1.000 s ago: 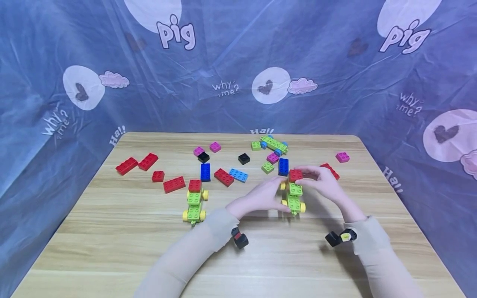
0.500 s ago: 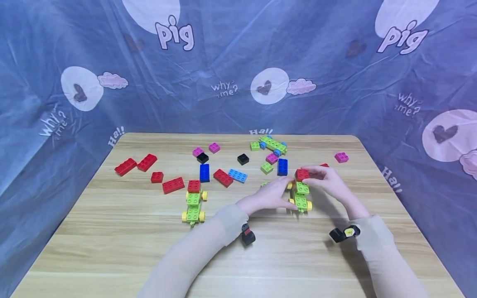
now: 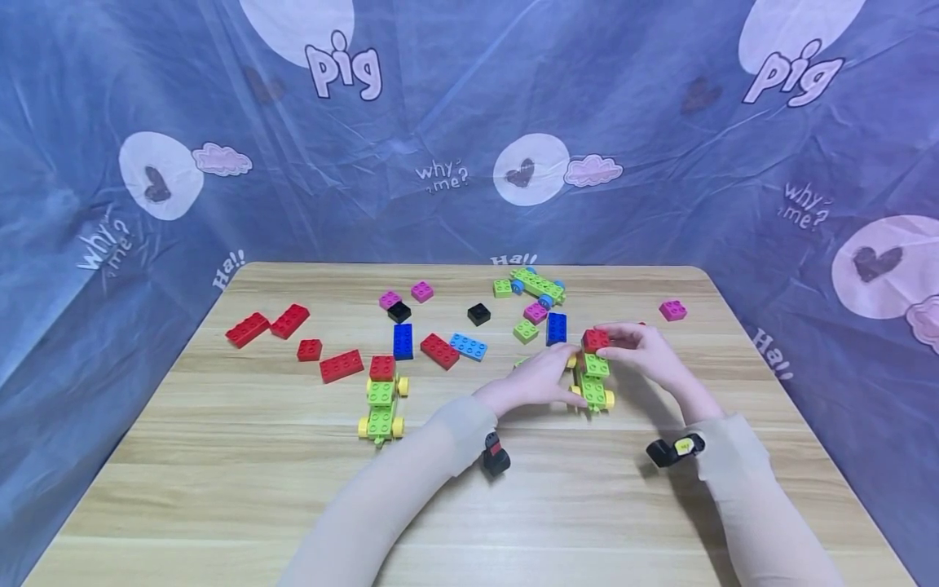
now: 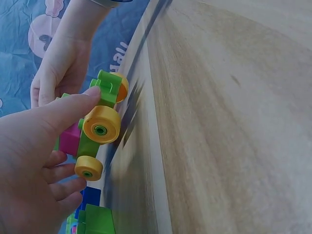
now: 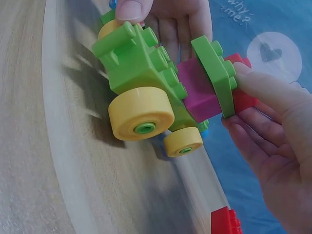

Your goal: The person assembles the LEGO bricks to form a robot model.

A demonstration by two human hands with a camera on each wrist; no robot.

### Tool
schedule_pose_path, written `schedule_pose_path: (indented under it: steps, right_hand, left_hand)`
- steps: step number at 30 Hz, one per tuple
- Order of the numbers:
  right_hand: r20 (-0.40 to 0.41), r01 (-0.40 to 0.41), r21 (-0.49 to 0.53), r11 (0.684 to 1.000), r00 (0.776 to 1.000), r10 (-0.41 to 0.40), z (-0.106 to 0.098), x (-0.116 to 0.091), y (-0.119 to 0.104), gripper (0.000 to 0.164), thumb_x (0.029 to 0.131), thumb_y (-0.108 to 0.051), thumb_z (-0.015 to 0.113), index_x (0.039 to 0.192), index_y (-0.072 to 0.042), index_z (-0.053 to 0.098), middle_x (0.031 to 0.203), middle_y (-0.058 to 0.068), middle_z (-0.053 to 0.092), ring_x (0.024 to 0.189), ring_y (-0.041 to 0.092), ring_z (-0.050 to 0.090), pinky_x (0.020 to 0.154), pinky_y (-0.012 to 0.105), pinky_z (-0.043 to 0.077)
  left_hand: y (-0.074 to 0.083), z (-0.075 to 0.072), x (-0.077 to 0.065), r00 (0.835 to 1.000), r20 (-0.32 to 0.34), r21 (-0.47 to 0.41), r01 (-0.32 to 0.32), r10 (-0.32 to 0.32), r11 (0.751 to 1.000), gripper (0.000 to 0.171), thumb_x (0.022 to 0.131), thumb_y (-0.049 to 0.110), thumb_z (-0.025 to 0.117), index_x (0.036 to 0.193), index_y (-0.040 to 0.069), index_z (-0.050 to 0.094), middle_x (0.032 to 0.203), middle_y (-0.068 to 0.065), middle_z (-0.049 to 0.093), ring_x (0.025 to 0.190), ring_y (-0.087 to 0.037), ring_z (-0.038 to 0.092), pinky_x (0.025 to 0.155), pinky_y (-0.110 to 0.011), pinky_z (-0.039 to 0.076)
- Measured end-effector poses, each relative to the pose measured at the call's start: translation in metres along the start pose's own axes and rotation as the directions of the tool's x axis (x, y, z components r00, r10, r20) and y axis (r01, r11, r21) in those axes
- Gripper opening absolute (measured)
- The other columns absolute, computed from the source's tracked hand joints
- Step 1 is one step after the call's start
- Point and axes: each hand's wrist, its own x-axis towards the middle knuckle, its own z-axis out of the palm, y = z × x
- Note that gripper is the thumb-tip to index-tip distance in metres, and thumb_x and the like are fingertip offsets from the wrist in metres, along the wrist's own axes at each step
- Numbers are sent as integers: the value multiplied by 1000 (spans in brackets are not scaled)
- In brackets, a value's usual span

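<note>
My left hand point(image 3: 530, 381) holds a toy-brick car point(image 3: 592, 395) by its lime-green wheeled base, thumb at the hitch end and fingers along the side. Yellow wheels point(image 5: 141, 114) stick out from the base. On the base sits a magenta brick point(image 5: 197, 90), topped by a lime-green brick point(image 5: 214, 78) and a red brick point(image 3: 595, 341). The thumb and fingers of my right hand point(image 3: 649, 355) pinch the red brick at the top of the stack. A similar car point(image 3: 380, 420) with a red brick on top stands to the left on the table.
Behind the hands lie a blue brick point(image 3: 557, 328), a green brick point(image 3: 525, 330) and a car base with blue wheels point(image 3: 538, 285). Several red bricks point(image 3: 341, 366) are spread at the left, with a light blue brick point(image 3: 468, 346) nearer the middle. A patterned cloth point(image 3: 469, 212) surrounds the table.
Both hands have shifted slightly right with the car between them. The red brick at the back right is now mostly hidden behind the right hand. The other bricks stay put.
</note>
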Motion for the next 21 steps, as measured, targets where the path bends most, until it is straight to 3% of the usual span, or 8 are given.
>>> schedule_pose_path:
  steps: [15, 18, 21]
  right_hand:
    - [21, -10, 16, 1000, 1000, 10, 2, 2, 3, 46, 88, -2, 67, 126, 17, 51, 118, 37, 58, 93, -7, 62, 81, 11, 50]
    - [12, -18, 17, 1000, 1000, 18, 1, 2, 5, 46, 87, -3, 68, 126, 15, 52, 116, 29, 64, 93, -6, 63, 81, 11, 50]
    - [1, -19, 35, 999, 1000, 19, 1, 1, 7, 45, 86, -2, 69, 126, 14, 53, 109, 7, 71, 92, -5, 63, 81, 12, 51]
  left_hand:
    - [0, 4, -1, 1000, 3, 33, 12, -13, 999, 91, 77, 51, 76, 146, 6, 36, 147, -8, 45, 133, -19, 46, 109, -28, 38]
    - [1, 3, -2, 1000, 4, 31, 9, -9, 999, 89, 79, 50, 75, 147, 6, 36, 148, -8, 44, 134, -19, 45, 110, -28, 37]
    - [1, 1, -4, 1000, 2, 18, 9, -9, 1000, 85, 82, 47, 73, 147, 7, 36, 148, -8, 43, 134, -19, 44, 110, -27, 37]
